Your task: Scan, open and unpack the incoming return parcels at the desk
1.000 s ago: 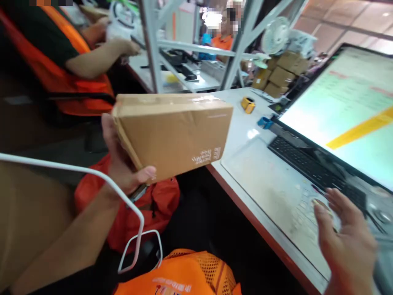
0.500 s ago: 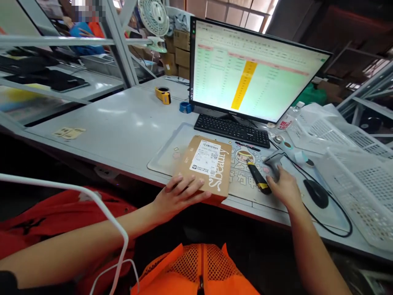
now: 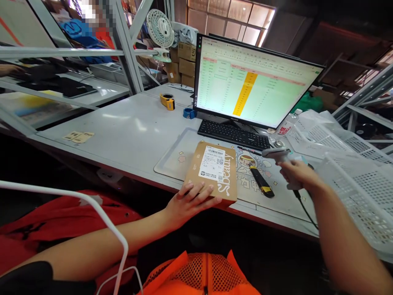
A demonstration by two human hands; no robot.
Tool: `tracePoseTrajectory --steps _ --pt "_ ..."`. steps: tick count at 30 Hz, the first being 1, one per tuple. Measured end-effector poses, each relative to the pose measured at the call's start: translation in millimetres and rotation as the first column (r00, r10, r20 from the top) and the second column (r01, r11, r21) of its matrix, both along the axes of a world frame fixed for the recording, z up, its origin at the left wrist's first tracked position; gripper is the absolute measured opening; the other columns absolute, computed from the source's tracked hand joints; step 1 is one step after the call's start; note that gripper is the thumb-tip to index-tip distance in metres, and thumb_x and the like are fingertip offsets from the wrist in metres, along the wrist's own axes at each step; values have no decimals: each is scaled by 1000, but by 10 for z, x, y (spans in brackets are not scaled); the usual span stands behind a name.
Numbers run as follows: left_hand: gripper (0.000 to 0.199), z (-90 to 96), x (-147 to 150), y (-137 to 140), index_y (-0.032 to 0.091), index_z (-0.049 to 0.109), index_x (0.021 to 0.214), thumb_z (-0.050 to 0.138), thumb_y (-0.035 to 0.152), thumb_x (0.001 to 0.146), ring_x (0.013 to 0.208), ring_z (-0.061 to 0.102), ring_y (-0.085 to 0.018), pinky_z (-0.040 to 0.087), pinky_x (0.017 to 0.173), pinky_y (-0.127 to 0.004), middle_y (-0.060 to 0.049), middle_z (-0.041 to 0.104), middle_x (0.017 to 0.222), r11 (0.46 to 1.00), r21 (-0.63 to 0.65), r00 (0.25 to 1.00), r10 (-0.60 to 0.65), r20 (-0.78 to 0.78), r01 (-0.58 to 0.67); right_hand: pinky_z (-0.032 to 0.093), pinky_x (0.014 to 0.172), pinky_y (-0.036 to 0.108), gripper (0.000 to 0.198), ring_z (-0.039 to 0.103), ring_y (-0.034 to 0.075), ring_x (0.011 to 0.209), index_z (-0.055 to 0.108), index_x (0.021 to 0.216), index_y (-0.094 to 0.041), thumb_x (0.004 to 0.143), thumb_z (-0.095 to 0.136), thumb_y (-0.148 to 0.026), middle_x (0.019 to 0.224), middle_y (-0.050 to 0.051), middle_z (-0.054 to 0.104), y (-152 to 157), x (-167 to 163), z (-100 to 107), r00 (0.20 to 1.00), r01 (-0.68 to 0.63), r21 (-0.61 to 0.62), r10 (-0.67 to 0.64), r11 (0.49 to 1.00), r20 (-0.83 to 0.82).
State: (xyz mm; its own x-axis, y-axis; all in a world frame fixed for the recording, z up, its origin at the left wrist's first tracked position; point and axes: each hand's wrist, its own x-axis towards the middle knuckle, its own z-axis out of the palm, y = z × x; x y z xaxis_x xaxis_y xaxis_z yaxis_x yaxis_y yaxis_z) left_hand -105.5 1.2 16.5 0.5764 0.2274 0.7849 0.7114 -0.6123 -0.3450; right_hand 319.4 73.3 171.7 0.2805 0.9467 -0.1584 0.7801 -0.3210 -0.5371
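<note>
A brown cardboard box (image 3: 193, 172) with a white printed label (image 3: 212, 163) lies on the desk mat, its near end at the desk edge. My left hand (image 3: 192, 203) holds that near end, fingers over the top face; the thumb is hidden. To the right, my right hand (image 3: 296, 174) is closed around the handle of a grey barcode scanner (image 3: 276, 153), raised above the mat with its head pointing left toward the box. A black and yellow utility knife (image 3: 260, 180) lies between the box and the scanner.
Behind the box stand a black keyboard (image 3: 233, 134) and a monitor (image 3: 251, 86). A yellow tape dispenser (image 3: 167, 101) and a blue tape roll (image 3: 189, 113) sit farther left. White plastic baskets (image 3: 353, 196) crowd the right side. A white cable (image 3: 92, 200) crosses the left foreground.
My right hand has picked the barcode scanner up off the mat and raised it. My left hand stays on the box. The whole view has shifted slightly.
</note>
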Motion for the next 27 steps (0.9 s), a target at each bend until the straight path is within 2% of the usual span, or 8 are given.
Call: tracePoseTrajectory --steps 4,7,11,16,19,21,24,27 --pt "55 58 -2 -21 44 70 140 76 21 91 154 38 -23 16 135 -43 3 61 152 1000 10 1000 16 -3 -16 34 50 26 42 45 10 55 65 101 -16 91 70 -57 70 -1 56 -198 -249 762 873 -191 -49 147 980 -466" --pt "54 100 -24 -46 43 69 141 76 22 92 150 41 -23 17 135 -44 2 62 151 999 -17 998 27 -57 -28 32 48 25 41 40 7 51 65 98 -16 90 74 -55 66 -2 52 -228 -544 1109 849 -266 -114 176 957 -497" --pt "56 99 -34 -67 44 69 142 79 24 90 149 43 -24 17 135 -45 1 62 151 999 -17 997 40 -66 -42 30 39 23 54 33 6 44 56 80 -20 82 81 -68 59 -3 47 -144 -789 1181 866 -378 -175 280 909 -415" --pt "66 104 -133 -32 39 63 150 73 15 89 145 46 -23 10 137 -42 -2 62 149 996 -84 999 -36 8 37 32 38 21 55 43 10 45 55 85 -21 86 74 -72 61 -3 51 -41 -698 779 906 -364 -44 343 930 -250" --pt "96 154 -359 52 35 36 170 76 19 84 148 46 -30 20 135 -51 -11 55 154 980 -176 972 -45 230 87 46 49 26 42 64 19 63 62 107 -18 100 59 -59 76 6 66 1 -500 304 974 -225 52 223 973 51" --pt "115 189 -573 150 32 12 176 80 29 83 152 43 -39 36 126 -61 -19 43 162 944 -321 903 67 424 81 56 67 32 41 73 27 87 64 122 -14 104 53 -49 98 15 75 -3 -357 -63 960 -137 98 108 986 260" --pt "131 206 -902 361 30 -10 175 83 47 84 156 42 -45 51 115 -64 -25 28 172 774 -609 790 261 554 171 56 91 44 53 73 37 111 56 143 -7 107 45 -44 123 26 72 -72 -188 -575 890 -23 125 -37 992 455" --pt "134 176 -1103 617 37 -14 173 83 57 84 159 38 -44 47 120 -62 -19 21 178 559 -772 821 260 508 301 55 95 48 66 74 38 109 38 157 1 107 41 -42 128 31 70 -153 -95 -899 828 61 121 -118 991 548"
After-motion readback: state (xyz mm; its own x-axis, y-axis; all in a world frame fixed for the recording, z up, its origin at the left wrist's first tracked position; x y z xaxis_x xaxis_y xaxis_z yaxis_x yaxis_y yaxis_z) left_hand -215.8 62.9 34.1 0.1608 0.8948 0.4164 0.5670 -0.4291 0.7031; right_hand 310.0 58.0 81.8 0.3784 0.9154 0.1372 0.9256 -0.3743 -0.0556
